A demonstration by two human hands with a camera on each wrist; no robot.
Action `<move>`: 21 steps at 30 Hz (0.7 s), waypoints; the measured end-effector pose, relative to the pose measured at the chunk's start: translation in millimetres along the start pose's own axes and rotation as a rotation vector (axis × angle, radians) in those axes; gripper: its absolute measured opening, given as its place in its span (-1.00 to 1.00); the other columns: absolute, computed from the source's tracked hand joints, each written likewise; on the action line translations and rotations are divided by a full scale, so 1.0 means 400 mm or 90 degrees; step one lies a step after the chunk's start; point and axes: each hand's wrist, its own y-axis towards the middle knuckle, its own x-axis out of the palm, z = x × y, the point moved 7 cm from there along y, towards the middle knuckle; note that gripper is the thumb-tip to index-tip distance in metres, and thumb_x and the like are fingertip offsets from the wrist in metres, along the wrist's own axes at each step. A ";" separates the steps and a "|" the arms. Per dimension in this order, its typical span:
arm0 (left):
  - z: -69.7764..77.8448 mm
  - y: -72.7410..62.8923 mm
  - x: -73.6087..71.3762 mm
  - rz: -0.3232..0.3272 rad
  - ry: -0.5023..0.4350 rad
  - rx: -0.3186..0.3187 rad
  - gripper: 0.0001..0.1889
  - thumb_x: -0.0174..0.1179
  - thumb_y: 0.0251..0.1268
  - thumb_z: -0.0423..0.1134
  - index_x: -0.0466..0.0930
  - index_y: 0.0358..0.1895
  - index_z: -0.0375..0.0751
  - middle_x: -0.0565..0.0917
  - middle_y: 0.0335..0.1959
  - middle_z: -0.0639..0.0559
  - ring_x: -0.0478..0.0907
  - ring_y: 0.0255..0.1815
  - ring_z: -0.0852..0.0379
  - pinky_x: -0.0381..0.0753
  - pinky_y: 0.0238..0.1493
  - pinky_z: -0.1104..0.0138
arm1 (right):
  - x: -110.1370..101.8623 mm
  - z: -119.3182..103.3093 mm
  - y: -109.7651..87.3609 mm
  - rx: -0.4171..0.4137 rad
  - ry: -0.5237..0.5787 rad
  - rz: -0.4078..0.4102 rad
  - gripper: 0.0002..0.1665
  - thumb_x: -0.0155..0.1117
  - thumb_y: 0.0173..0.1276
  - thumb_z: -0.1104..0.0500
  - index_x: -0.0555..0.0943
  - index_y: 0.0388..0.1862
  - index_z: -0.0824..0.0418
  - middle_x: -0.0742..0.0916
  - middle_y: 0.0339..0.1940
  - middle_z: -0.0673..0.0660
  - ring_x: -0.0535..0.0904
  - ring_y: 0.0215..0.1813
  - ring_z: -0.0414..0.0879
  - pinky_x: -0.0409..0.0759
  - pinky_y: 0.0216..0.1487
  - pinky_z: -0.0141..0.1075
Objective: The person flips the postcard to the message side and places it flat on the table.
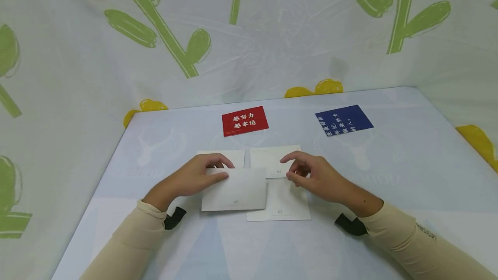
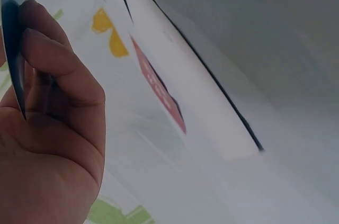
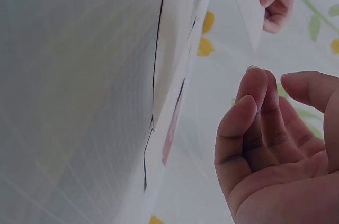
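Note:
My left hand (image 1: 194, 176) pinches a white card (image 1: 234, 191) by its top left edge, thumb on the near face. The card is raised off the table, its white side with a small print toward me. In the left wrist view the other side of this card (image 2: 12, 70) looks dark blue. My right hand (image 1: 319, 177) hovers right of it, fingers loosely curled and holding nothing. Beneath and around the hands lie a lower right white card (image 1: 280, 204), an upper right one (image 1: 268, 159) and an upper left one (image 1: 229, 157), partly covered by the left hand.
Farther back on the pale patterned table (image 1: 389, 154) lie a red card (image 1: 245, 129) with white characters and a dark blue card (image 1: 352, 116) with white writing. A white cloth with green plant prints (image 1: 134, 28) hangs behind the table and at its sides.

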 end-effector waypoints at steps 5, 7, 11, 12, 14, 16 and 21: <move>-0.027 -0.015 -0.005 -0.012 0.013 -0.010 -0.80 0.27 0.38 -0.20 0.65 -0.02 0.19 0.65 -0.22 0.16 0.54 -0.09 0.10 0.63 -0.11 0.29 | 0.003 0.002 0.000 0.007 -0.008 -0.003 -0.65 0.31 0.38 0.28 0.59 0.13 0.17 0.72 -0.37 0.09 0.59 -0.43 -0.19 0.63 -0.32 -0.37; -0.037 -0.024 -0.010 -0.013 0.023 -0.012 -0.81 0.27 0.38 -0.19 0.65 -0.02 0.20 0.65 -0.23 0.17 0.53 -0.08 0.11 0.61 -0.09 0.29 | 0.004 0.003 0.000 0.012 -0.010 -0.003 -0.67 0.31 0.38 0.27 0.60 0.12 0.16 0.72 -0.37 0.08 0.58 -0.43 -0.20 0.62 -0.32 -0.37; -0.053 -0.040 -0.020 -0.015 0.035 -0.021 -0.81 0.26 0.37 -0.19 0.65 -0.02 0.20 0.64 -0.23 0.17 0.52 -0.06 0.10 0.58 -0.06 0.28 | 0.004 0.006 0.000 0.017 -0.013 -0.004 -0.68 0.32 0.37 0.28 0.61 0.10 0.17 0.72 -0.36 0.07 0.57 -0.42 -0.19 0.62 -0.32 -0.37; -0.058 -0.043 -0.021 -0.016 0.037 -0.025 -0.81 0.26 0.37 -0.19 0.65 -0.02 0.20 0.64 -0.23 0.17 0.51 -0.05 0.10 0.57 -0.06 0.29 | 0.004 0.007 0.000 0.018 -0.015 -0.004 -0.68 0.32 0.37 0.28 0.62 0.09 0.17 0.73 -0.36 0.07 0.57 -0.42 -0.18 0.62 -0.33 -0.37; -0.066 -0.050 -0.024 -0.018 0.036 -0.032 -0.81 0.27 0.37 -0.19 0.65 -0.02 0.19 0.64 -0.23 0.16 0.51 -0.06 0.09 0.57 -0.07 0.30 | 0.002 0.009 0.001 0.019 -0.023 -0.004 -0.69 0.32 0.37 0.28 0.62 0.08 0.17 0.73 -0.35 0.07 0.58 -0.40 -0.18 0.62 -0.33 -0.38; -0.075 -0.057 -0.025 -0.023 0.033 -0.040 -0.81 0.27 0.37 -0.19 0.66 -0.02 0.18 0.64 -0.23 0.15 0.51 -0.07 0.08 0.56 -0.10 0.32 | -0.004 0.011 0.002 0.018 -0.037 0.003 -0.70 0.32 0.37 0.27 0.63 0.07 0.17 0.73 -0.35 0.06 0.58 -0.39 -0.18 0.62 -0.32 -0.38; -0.098 -0.071 -0.028 -0.033 0.024 -0.058 -0.81 0.29 0.35 -0.21 0.66 -0.02 0.12 0.64 -0.23 0.12 0.51 -0.08 0.06 0.56 -0.14 0.35 | -0.040 0.010 0.005 0.012 -0.087 0.045 -0.73 0.35 0.35 0.27 0.65 0.02 0.17 0.74 -0.36 0.01 0.59 -0.33 -0.20 0.64 -0.26 -0.38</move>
